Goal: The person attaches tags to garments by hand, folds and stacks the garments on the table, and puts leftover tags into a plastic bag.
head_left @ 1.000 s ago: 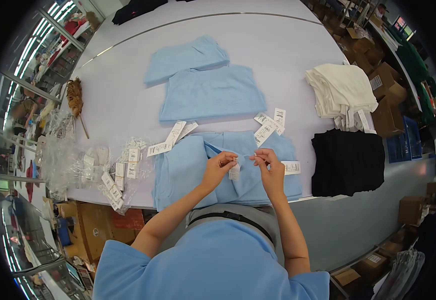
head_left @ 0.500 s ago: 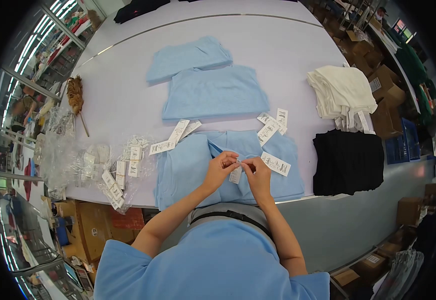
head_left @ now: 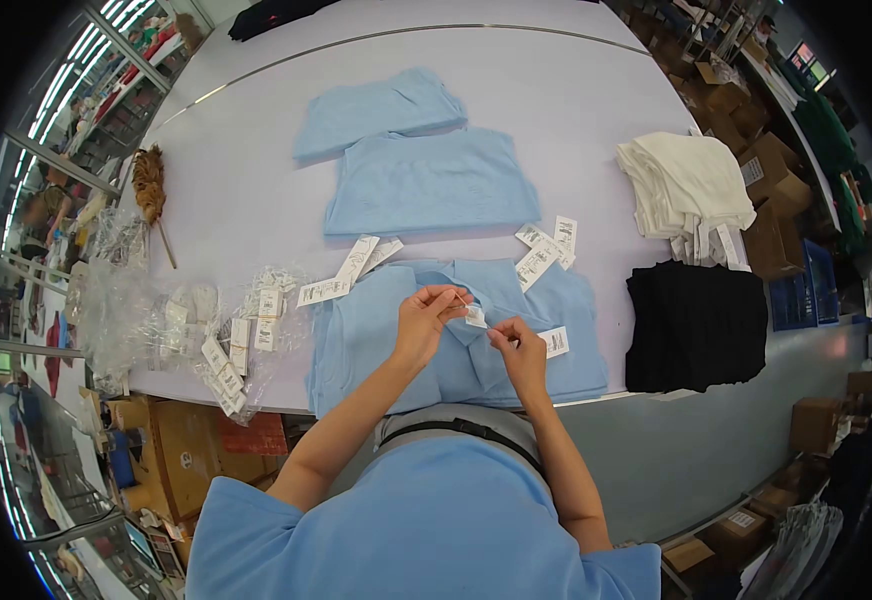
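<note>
Pinched between the fingertips of my left hand (head_left: pixel 428 322) is the upper end of a small white label (head_left: pixel 476 316) over the folded light blue garment (head_left: pixel 366 345). My right hand (head_left: pixel 522 355) is closed in a pinch at the label's lower right corner; its exact hold is too small to make out. A white printed hang tag (head_left: pixel 555 342) shows just beyond my right fingers. More white tags (head_left: pixel 537 261) lie at the garment's upper right, and others (head_left: pixel 324 291) at its upper left.
Two folded light blue garments (head_left: pixel 431 185) lie farther up the white table (head_left: pixel 576 100). Stacked white garments (head_left: pixel 686 180) and black ones (head_left: pixel 696 325) are at the right. Bundled tags (head_left: pixel 239 345), clear plastic bags (head_left: pixel 121 310) and a brown feather duster (head_left: pixel 149 185) lie left.
My hands have moved apart: the left slightly up and left, the right slightly down and right. The white label has come up between them, and my right hand covers more of the nearby hang tag.
</note>
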### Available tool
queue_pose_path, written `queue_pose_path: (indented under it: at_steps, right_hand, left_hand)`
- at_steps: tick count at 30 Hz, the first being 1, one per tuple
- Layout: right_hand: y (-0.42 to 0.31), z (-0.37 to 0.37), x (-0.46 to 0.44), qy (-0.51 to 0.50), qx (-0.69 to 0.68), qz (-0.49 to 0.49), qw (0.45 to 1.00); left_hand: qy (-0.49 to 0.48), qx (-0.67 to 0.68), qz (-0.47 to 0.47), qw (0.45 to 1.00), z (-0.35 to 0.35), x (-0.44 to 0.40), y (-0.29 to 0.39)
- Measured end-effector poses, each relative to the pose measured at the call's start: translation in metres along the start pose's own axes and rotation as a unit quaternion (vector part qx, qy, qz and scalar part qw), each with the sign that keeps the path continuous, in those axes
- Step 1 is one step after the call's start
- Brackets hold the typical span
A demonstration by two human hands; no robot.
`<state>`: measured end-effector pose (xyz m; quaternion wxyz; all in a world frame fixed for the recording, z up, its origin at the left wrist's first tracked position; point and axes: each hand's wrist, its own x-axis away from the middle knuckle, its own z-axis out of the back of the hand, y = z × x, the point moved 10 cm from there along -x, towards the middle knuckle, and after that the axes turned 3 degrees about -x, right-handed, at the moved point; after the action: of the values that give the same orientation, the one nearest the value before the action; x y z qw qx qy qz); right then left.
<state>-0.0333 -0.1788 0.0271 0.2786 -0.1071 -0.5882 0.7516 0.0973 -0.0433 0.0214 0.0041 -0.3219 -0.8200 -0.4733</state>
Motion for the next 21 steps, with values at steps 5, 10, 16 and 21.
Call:
queue_pose_path:
  at_steps: [5, 10, 16, 21]
  right_hand:
    - [0.015, -0.008, 0.005, -0.003, -0.326, -0.064, 0.943]
    - [0.006, -0.011, 0.007, -0.027, -0.344, -0.055, 0.937]
    - [-0.006, -0.008, 0.009, -0.019, -0.291, -0.029, 0.956]
    - [-0.005, -0.004, 0.010, -0.004, -0.271, -0.031, 0.962]
  left_hand:
    - [-0.087, -0.315, -0.131, 0.936, -0.010, 0.004, 0.009]
    - [-0.131, -0.343, -0.077, 0.927, -0.030, 0.017, -0.004]
    - [-0.132, -0.285, -0.050, 0.948, -0.028, 0.015, -0.012]
    - [-0.129, -0.237, -0.021, 0.963, -0.027, 0.014, -0.015]
